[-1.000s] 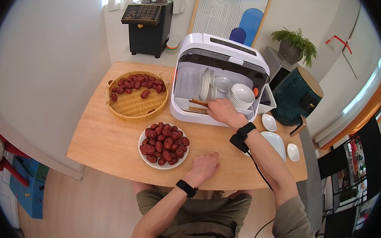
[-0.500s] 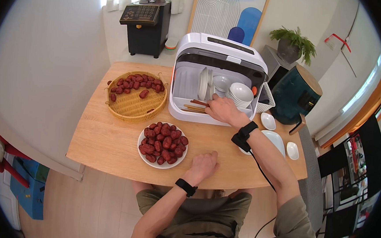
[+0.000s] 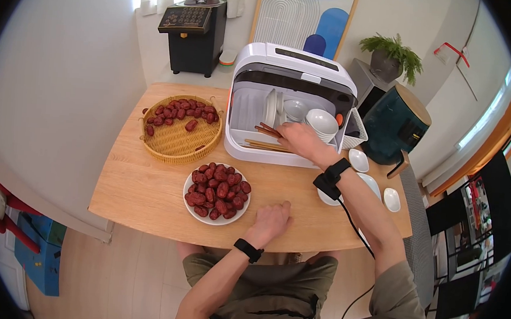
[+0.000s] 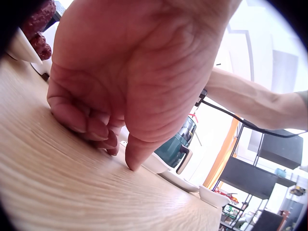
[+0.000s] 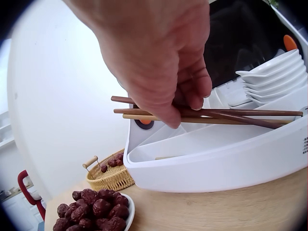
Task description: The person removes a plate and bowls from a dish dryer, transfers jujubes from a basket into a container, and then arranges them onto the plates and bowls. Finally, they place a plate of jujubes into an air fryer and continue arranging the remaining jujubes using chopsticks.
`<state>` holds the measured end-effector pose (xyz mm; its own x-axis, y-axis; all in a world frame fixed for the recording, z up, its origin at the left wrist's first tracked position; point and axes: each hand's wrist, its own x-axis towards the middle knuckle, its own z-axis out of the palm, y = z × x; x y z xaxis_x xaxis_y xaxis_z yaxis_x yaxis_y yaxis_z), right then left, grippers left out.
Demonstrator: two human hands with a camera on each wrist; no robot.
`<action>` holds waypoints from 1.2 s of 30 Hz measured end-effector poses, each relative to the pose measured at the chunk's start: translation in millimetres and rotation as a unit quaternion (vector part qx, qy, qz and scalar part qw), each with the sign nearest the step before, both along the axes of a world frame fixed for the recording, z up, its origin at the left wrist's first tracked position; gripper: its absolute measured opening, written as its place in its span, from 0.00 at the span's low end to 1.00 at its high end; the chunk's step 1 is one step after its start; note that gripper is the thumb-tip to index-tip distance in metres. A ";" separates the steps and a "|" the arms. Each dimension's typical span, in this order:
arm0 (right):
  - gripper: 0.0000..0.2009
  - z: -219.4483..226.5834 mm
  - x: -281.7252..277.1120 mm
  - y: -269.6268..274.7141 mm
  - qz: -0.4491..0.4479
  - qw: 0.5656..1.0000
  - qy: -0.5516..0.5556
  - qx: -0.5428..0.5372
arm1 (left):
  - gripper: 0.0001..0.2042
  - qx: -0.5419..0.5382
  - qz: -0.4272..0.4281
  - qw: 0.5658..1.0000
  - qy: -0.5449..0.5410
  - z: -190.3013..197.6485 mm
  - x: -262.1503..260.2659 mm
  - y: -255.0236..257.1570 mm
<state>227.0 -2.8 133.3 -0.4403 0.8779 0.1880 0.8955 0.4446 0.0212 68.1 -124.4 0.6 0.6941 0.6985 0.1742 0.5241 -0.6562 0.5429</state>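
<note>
My right hand (image 3: 301, 140) is over the front tray of a white dish cabinet (image 3: 250, 154), pinching brown chopsticks (image 5: 245, 113) between thumb and fingers. Their left ends tilt up in the head view. Lighter wooden chopsticks (image 3: 261, 144) lie along the tray just below. Behind the hand, white bowls (image 3: 322, 122) are stacked, and white plates (image 3: 270, 107) stand upright beside them. My left hand (image 3: 270, 223) rests on the table near its front edge, fingers loosely bent and fingertips on the wood, holding nothing. A plate heaped with red dates (image 3: 218, 191) is to its left.
A round wicker basket (image 3: 176, 145) with dates sits at the table's left. White dishes (image 3: 359, 161) lie at the right, in front of a green air fryer (image 3: 397, 119). The cabinet's dark lid (image 3: 296, 82) is raised. A cable (image 3: 354, 226) runs from the right wrist.
My right hand has lifted the brown chopsticks slightly, so they now angle above the lighter ones in the tray. The left hand stays in place on the table.
</note>
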 end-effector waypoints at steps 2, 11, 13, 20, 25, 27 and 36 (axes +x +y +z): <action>0.08 2.3 -0.5 -0.7 -0.008 1.000 0.003 -0.009 | 0.16 -0.001 0.001 1.000 -0.004 0.5 -0.3 0.0; 0.09 8.0 -0.6 -2.1 -0.024 0.998 0.052 -0.008 | 0.16 0.013 0.001 1.000 -0.006 0.7 -0.8 -0.1; 0.10 15.5 -1.4 -4.9 -0.043 0.995 0.091 0.005 | 0.16 -0.001 -0.005 1.000 0.004 1.6 -1.1 0.4; 0.11 46.6 14.1 -9.6 -0.015 0.991 0.125 0.039 | 0.16 0.000 -0.013 1.000 0.006 2.4 -1.3 1.1; 0.11 78.8 22.8 -29.1 -0.135 0.937 0.317 -0.054 | 0.16 -0.044 -0.010 0.998 0.049 7.4 0.9 1.5; 0.12 76.0 30.3 -33.2 -0.153 0.909 0.385 -0.052 | 0.17 -0.050 -0.014 0.997 0.054 9.2 0.7 1.9; 0.11 55.9 58.2 -28.6 -0.169 0.873 0.430 -0.159 | 0.17 -0.047 -0.016 0.998 0.047 8.3 -0.4 1.6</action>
